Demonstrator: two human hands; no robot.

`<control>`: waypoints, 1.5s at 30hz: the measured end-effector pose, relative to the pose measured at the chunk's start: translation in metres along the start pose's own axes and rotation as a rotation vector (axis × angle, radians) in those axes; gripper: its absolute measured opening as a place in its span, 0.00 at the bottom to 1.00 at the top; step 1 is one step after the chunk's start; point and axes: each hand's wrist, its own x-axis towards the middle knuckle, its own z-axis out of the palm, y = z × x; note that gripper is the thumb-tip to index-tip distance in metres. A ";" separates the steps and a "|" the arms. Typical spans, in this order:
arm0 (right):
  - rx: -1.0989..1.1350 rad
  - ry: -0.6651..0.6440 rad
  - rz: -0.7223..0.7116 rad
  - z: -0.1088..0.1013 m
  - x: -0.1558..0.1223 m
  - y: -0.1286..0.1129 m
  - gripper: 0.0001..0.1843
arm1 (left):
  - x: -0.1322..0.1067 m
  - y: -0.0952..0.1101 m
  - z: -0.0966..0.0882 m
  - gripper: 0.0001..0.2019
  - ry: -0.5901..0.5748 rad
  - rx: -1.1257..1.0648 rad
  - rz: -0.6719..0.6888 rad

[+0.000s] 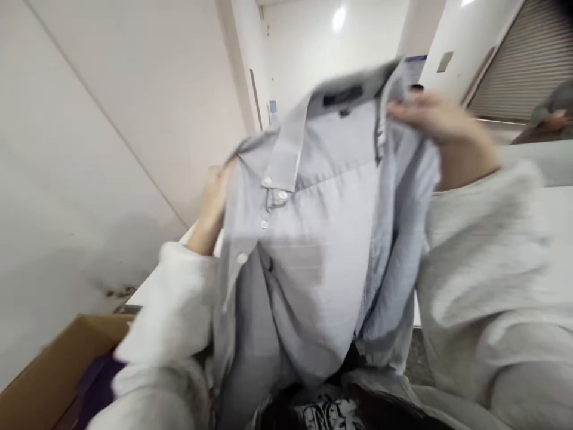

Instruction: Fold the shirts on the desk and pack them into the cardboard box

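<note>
I hold a light grey button-up shirt [322, 239] up in front of me, its collar at the top and its body hanging down. My left hand [215, 200] grips the shirt's left shoulder edge, with its fingers partly hidden behind the cloth. My right hand [441, 128] is closed on the collar and right shoulder. Both my arms are in pale sweatshirt sleeves. The picture is blurred by motion.
A cardboard box [49, 370] with something purple inside stands at the lower left by a white wall. A white table [559, 221] lies behind the shirt. Dark printed clothing [331, 412] lies below. Another person [553, 116] is at the far right.
</note>
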 end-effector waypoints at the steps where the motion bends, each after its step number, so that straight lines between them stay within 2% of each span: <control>1: -0.011 -0.062 0.041 0.019 -0.001 0.021 0.17 | 0.002 -0.015 0.027 0.24 -0.016 -0.025 -0.037; 3: 0.055 -0.187 0.177 0.047 0.004 0.073 0.17 | 0.007 -0.054 0.078 0.24 -0.077 -0.066 -0.105; 5: 0.130 -0.265 0.304 0.064 0.014 0.130 0.17 | 0.013 -0.099 0.118 0.23 -0.166 -0.067 -0.210; 7: 0.149 -0.267 0.368 0.073 0.023 0.182 0.18 | 0.020 -0.140 0.143 0.22 -0.215 -0.023 -0.238; 9: 0.111 -0.257 0.389 0.076 0.032 0.219 0.19 | 0.032 -0.166 0.155 0.22 -0.227 0.017 -0.235; 11: 0.060 -0.257 0.388 0.077 0.042 0.243 0.20 | 0.049 -0.177 0.162 0.23 -0.221 0.043 -0.225; 15: -0.065 -0.237 0.282 0.084 0.069 0.267 0.24 | 0.094 -0.180 0.173 0.25 -0.204 0.116 -0.176; 17: -0.298 -0.256 0.233 0.095 0.078 0.278 0.27 | 0.111 -0.183 0.180 0.26 -0.226 0.177 -0.173; 19: -0.566 -0.334 0.245 0.111 0.079 0.292 0.30 | 0.116 -0.191 0.186 0.25 -0.291 0.254 -0.194; 21: -0.717 -0.455 0.287 0.124 0.071 0.305 0.32 | 0.110 -0.199 0.185 0.26 -0.390 0.337 -0.215; 23: -0.729 -0.577 0.311 0.128 0.056 0.315 0.36 | 0.096 -0.202 0.173 0.27 -0.494 0.411 -0.210; 26: -0.722 -0.758 0.308 0.112 0.027 0.317 0.38 | 0.064 -0.195 0.134 0.25 -0.666 0.472 -0.174; 29: -0.709 -0.956 0.204 0.086 -0.014 0.303 0.39 | 0.020 -0.185 0.082 0.22 -0.880 0.526 -0.084; 31: -0.742 -1.006 0.108 0.078 -0.051 0.291 0.39 | -0.016 -0.184 0.056 0.24 -1.029 0.641 0.101; 33: -0.824 -0.913 0.072 0.084 -0.092 0.282 0.38 | -0.053 -0.191 0.043 0.26 -1.084 0.756 0.242; 36: -0.957 -0.731 0.084 0.111 -0.144 0.283 0.37 | -0.099 -0.208 0.049 0.28 -1.049 0.906 0.301; 38: -1.015 -0.678 0.082 0.128 -0.162 0.291 0.36 | -0.115 -0.219 0.063 0.28 -1.017 0.975 0.313; 41: -1.054 -0.647 0.081 0.139 -0.160 0.307 0.35 | -0.119 -0.230 0.081 0.29 -0.988 1.004 0.333; 45: -1.068 -0.618 0.129 0.138 -0.130 0.323 0.33 | -0.102 -0.233 0.097 0.29 -0.981 1.007 0.304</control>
